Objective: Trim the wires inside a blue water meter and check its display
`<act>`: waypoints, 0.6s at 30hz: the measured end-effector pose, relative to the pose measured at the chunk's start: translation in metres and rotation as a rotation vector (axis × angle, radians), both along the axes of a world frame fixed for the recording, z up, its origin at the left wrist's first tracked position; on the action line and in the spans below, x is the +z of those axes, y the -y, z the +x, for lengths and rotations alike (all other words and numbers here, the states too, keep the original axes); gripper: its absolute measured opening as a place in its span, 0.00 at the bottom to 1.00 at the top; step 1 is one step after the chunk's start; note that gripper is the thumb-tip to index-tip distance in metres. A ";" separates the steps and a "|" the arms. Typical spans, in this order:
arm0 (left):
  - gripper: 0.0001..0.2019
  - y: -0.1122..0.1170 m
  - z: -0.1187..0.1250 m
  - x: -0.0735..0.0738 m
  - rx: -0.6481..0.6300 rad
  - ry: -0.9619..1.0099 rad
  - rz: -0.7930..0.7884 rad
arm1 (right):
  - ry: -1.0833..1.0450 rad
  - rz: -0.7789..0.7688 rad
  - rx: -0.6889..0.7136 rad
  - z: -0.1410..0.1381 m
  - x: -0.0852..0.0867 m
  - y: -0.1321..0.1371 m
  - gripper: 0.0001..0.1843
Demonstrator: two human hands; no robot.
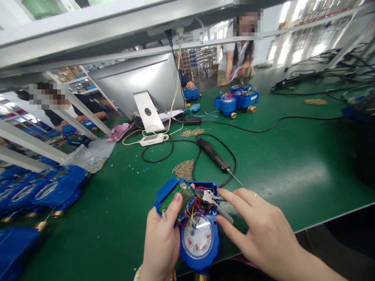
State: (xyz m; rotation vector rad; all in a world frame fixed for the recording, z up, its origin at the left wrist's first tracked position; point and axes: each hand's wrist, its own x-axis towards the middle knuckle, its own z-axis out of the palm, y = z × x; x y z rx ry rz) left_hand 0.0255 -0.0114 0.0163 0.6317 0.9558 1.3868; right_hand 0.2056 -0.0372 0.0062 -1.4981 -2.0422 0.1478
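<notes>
My left hand (165, 230) grips a blue water meter (215, 238), its thumb pressed on the green circuit board (183, 197) at the top. Red, yellow and white wires (195, 212) run between the board and the round dial (197, 239). With my right hand (258, 222) I hold a pair of pliers (211, 198), fingers spread along the grey handles. The jaws sit among the wires inside the open housing, beside the board. Whether they pinch a wire is too small to tell.
A black electric screwdriver (215, 156) with its cord lies behind the meter, near piles of screws (184, 169). More blue meters (52, 187) stand at left and others (237, 99) at the back. A monitor (143, 84) is ahead; co-workers (237, 58) are across the table (293, 156).
</notes>
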 end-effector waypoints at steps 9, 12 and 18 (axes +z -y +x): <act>0.15 0.000 0.004 0.002 0.032 -0.087 0.029 | 0.011 -0.017 -0.023 -0.004 -0.001 0.004 0.21; 0.16 0.001 0.002 0.001 0.011 -0.019 0.016 | 0.000 0.029 -0.018 -0.005 -0.002 0.002 0.19; 0.16 -0.003 -0.008 0.002 -0.087 0.058 -0.053 | -0.155 -0.113 0.077 -0.002 0.002 -0.001 0.15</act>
